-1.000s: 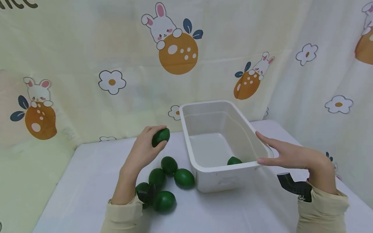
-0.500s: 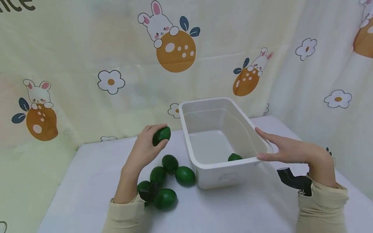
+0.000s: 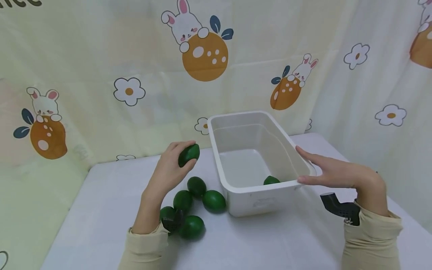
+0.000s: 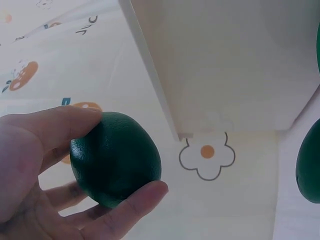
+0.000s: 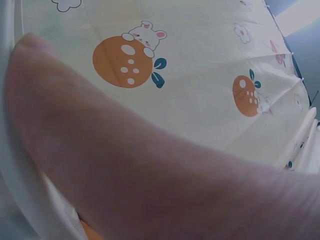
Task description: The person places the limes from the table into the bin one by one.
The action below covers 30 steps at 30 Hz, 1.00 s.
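My left hand (image 3: 168, 167) holds a dark green, egg-shaped fruit (image 3: 189, 154) in the air, left of the white plastic bin (image 3: 258, 204). In the left wrist view, thumb and fingers wrap the sides of this smooth fruit (image 4: 120, 157). At the bin's near right corner, my right hand (image 3: 334, 171) grips the rim, thumb on the front side and a finger along the right side. One green fruit (image 3: 271, 180) lies inside the bin, partly hidden by its front rim. Several more green fruits (image 3: 191, 227) sit grouped on the table beneath the left hand.
A white cloth covers the table (image 3: 270, 247). Behind it hangs a pale curtain (image 3: 162, 112) printed with rabbits and flowers, close to the bin's far end. A black device (image 3: 341, 208) is strapped at the right wrist, and another (image 3: 173, 220) at the left overlaps the fruits.
My left hand with its green fruit has shifted slightly right and up in the head view. The view itself has tilted a little; the right hand stays on the bin's corner.
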Motion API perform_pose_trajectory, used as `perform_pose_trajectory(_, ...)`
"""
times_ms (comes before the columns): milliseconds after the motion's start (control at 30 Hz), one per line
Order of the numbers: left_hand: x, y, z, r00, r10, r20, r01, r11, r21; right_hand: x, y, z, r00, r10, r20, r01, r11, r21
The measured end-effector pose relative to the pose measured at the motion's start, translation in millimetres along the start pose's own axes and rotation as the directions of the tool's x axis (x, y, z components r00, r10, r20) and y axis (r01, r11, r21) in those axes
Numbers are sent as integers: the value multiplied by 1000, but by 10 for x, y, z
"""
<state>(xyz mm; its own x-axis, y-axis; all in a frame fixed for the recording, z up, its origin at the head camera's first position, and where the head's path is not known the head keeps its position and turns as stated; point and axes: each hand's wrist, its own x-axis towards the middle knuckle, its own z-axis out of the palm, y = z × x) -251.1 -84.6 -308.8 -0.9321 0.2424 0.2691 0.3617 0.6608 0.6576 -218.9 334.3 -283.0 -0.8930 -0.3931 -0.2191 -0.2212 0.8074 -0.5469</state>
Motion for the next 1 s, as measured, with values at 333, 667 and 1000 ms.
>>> perform_pose_trajectory(333, -4, 48, 32, 997, 35, -65, -37, 999, -20, 9, 2, 14, 1000, -10, -6, 10, 1000, 14)
perform_pose_trajectory(667, -1, 122, 113, 982, 126, -143, -134, 989, -54, -12, -2, 4, 1000, -3, -13, 3, 1000, -4)
perform_pose_trajectory(1000, 44, 194, 272, 954, 248, -165, -258, 965, -41, 0, -12, 6, 1000, -9, -19, 9, 1000, -4)
